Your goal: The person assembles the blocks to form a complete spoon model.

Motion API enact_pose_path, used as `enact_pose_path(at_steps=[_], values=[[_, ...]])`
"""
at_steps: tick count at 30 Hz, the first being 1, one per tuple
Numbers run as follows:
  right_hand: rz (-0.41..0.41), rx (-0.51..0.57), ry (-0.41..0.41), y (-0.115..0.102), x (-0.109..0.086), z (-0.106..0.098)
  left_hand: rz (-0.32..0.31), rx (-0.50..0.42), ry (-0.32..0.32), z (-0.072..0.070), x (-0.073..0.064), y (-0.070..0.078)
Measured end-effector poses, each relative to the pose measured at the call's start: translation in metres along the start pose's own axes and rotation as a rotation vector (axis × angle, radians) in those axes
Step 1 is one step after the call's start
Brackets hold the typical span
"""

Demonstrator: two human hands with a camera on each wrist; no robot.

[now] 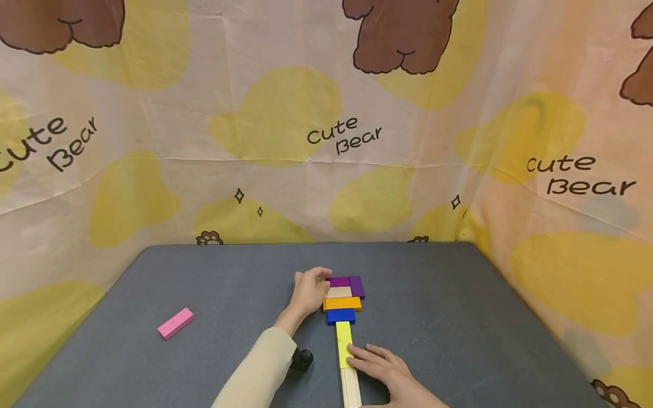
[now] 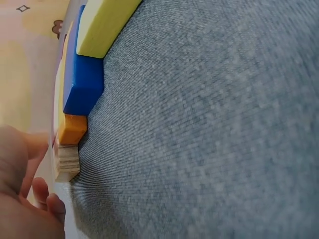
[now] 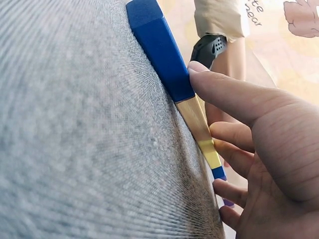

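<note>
Several coloured blocks lie in one pattern on the table. From the far end come a magenta-purple block point(image 1: 339, 281), a violet block point(image 1: 356, 287) at its right, a plain wooden block point(image 1: 339, 292), an orange block point(image 1: 342, 304) and a blue block point(image 1: 340, 316). A stem runs toward me: a yellow block point(image 1: 344, 340), another wooden block point(image 1: 350, 388) and a second blue block point(image 3: 160, 57). My left hand point(image 1: 310, 292), fingers bent, is at the left ends of the far blocks. The fingers of my right hand point(image 1: 385, 371) lie along the stem's right side, thumb at the near blue block.
A pink block point(image 1: 176, 323) lies apart on the left of the dark grey table point(image 1: 433, 294). A black device point(image 1: 302, 360) sits at the left wrist. Printed cloth point(image 1: 275, 124) hangs behind the table and along both sides.
</note>
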State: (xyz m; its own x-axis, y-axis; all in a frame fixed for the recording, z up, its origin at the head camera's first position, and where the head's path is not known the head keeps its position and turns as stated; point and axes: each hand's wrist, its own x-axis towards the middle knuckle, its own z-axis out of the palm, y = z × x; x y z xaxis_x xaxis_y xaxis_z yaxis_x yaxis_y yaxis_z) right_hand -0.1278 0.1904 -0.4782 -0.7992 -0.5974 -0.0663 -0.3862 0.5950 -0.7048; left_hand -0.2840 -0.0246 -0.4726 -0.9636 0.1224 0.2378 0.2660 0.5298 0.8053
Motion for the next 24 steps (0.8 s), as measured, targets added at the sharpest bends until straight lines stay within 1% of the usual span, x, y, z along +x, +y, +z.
enact_pose_path(at_steps=[2,5,7,10,12,13,17,21,24], values=[[0.003,-0.001,-0.001,0.000,0.000,0.000,0.024,0.003,0.016,-0.001,-0.002,0.001],[0.011,0.000,-0.003,-0.001,-0.001,0.000,0.058,-0.022,0.033,-0.006,-0.010,0.004],[0.019,0.006,-0.006,-0.002,-0.001,0.000,0.087,-0.041,0.052,-0.011,-0.018,0.006],[0.021,0.009,-0.009,-0.002,0.000,0.000,0.092,-0.069,0.087,-0.025,-0.035,0.007],[0.023,0.008,-0.011,-0.002,0.000,0.000,0.068,-0.083,0.102,-0.038,-0.050,0.006],[0.024,0.008,-0.011,-0.002,0.000,0.000,0.046,-0.092,0.109,-0.045,-0.057,0.005],[0.025,0.017,-0.007,-0.003,0.000,0.001,-0.075,-0.115,0.131,-0.078,-0.087,-0.004],[0.017,0.034,0.009,-0.003,-0.001,0.002,-0.165,-0.106,0.178,-0.113,-0.107,-0.018],[-0.003,0.032,0.015,-0.002,-0.004,0.001,-0.219,-0.090,0.235,-0.136,-0.119,-0.030]])
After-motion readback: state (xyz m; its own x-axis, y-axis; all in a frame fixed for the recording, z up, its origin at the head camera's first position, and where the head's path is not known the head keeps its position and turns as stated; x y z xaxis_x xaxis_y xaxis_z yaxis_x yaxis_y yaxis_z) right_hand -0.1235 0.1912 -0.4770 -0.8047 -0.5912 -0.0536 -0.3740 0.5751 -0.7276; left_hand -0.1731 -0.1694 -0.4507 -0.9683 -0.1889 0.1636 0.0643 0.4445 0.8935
